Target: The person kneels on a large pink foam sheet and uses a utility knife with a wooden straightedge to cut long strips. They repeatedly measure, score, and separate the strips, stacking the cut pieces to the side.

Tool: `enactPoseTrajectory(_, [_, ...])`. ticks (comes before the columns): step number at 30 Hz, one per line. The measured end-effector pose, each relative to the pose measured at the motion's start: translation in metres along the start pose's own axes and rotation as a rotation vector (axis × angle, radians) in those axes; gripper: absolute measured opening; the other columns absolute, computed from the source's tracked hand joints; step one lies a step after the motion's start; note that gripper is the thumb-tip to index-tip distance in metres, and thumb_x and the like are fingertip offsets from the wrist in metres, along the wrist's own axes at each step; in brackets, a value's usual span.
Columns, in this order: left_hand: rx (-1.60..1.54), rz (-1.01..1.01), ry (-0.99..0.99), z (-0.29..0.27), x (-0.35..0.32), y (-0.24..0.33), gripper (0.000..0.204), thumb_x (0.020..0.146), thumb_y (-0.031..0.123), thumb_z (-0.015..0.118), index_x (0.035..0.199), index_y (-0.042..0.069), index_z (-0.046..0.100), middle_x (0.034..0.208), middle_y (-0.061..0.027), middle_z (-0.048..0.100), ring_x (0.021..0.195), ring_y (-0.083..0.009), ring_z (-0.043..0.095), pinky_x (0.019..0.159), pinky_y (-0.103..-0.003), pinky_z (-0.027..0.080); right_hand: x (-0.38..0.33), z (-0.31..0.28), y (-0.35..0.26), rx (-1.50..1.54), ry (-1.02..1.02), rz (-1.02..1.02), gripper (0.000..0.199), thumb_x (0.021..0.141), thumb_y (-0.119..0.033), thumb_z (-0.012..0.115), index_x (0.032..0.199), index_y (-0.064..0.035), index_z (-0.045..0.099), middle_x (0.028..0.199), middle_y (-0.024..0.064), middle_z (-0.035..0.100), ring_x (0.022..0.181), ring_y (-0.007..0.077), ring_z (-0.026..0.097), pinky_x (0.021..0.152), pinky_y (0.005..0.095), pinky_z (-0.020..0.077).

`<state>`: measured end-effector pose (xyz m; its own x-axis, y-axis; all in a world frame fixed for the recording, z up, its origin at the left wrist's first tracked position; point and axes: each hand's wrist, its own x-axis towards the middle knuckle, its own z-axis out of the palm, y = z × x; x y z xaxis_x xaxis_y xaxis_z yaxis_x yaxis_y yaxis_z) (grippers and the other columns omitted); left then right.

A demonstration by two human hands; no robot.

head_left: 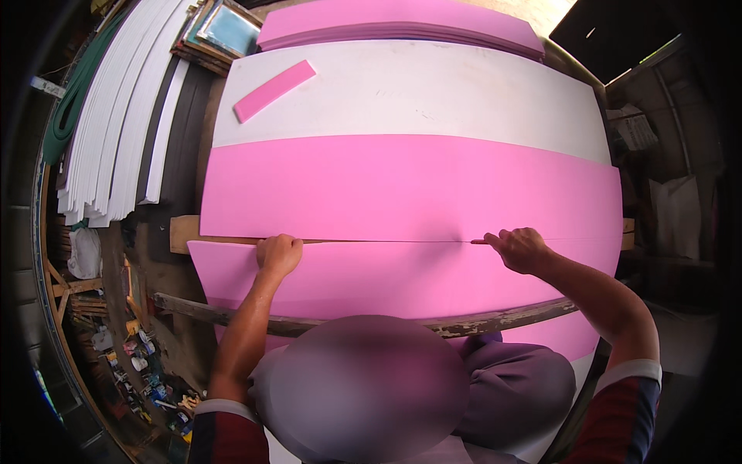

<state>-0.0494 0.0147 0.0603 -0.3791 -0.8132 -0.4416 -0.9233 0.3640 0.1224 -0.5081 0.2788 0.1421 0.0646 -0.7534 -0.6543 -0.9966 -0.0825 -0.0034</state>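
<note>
Left hand [280, 254] curled shut on near edge of slit [317, 241] in large pink sheet [348, 185]. Sheet lies flat in middle of view, long axis left to right; slit runs same way, widest at left, thinning rightward. Right hand [519, 249] gripping small tool [478, 242], tip pointing left along slit line. Counts, left to right: one pile of white sheets [116, 116], too many to number; one short pink strip [274, 91], slanting; one pink pile [402, 23] at far side; one tool; two hands.
</note>
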Motion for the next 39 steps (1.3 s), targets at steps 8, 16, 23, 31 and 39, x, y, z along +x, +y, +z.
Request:
enactPoseTrajectory(8, [-0.002,0.223,-0.403,0.008,0.021,0.14,0.052,0.1,0.043,0.049,0.088,0.0,0.076,0.089,-0.0287,0.072,0.093,-0.045,0.071,0.086,-0.056,0.053,0.013,-0.004,-0.025,0.287,0.352,-0.089,0.033,0.101,-0.013,0.051,0.133,-0.0147,0.055,0.094,0.0141,0.07,0.081,0.0336,0.074,0.06,0.0474,0.0585])
enactPoseTrajectory(16, [0.086,0.249,-0.236,0.022,-0.011,0.176,0.052,0.1,0.038,0.047,0.076,0.001,0.075,0.075,-0.0225,0.071,0.079,-0.0429,0.072,0.081,-0.055,0.055,0.044,-0.004,-0.041,0.307,0.26,-0.258,0.045,0.098,-0.01,0.052,0.143,-0.0109,0.051,0.104,0.0156,0.069,0.087,0.0332,0.074,0.065,0.0472,0.061])
enactPoseTrajectory(23, [0.151,0.252,-0.119,0.029,-0.024,0.177,0.048,0.097,0.037,0.05,0.074,0.005,0.078,0.075,-0.0202,0.073,0.077,-0.0387,0.073,0.081,-0.053,0.053,0.041,0.002,-0.03,0.266,0.184,-0.277,0.042,0.099,-0.01,0.051,0.141,-0.0103,0.052,0.105,0.0166,0.069,0.089,0.0337,0.075,0.067,0.0484,0.0617])
enactPoseTrajectory(31, [0.177,0.201,-0.146,0.023,-0.028,0.18,0.047,0.097,0.037,0.05,0.076,0.005,0.078,0.078,-0.019,0.074,0.081,-0.0379,0.073,0.081,-0.054,0.054,0.033,0.005,-0.024,0.2,0.12,-0.235,0.04,0.1,-0.012,0.052,0.14,-0.0089,0.052,0.099,0.0155,0.071,0.087,0.0334,0.075,0.071,0.0469,0.0617])
enactPoseTrajectory(39, [0.208,0.157,-0.209,0.018,-0.02,0.188,0.05,0.098,0.039,0.046,0.083,0.003,0.077,0.084,-0.0217,0.074,0.087,-0.0422,0.072,0.086,-0.055,0.055,-0.049,0.064,0.102,0.049,0.168,-0.117,0.024,0.094,-0.01,0.059,0.119,-0.0094,0.061,0.081,0.0106,0.069,0.071,0.0281,0.074,0.06,0.044,0.057])
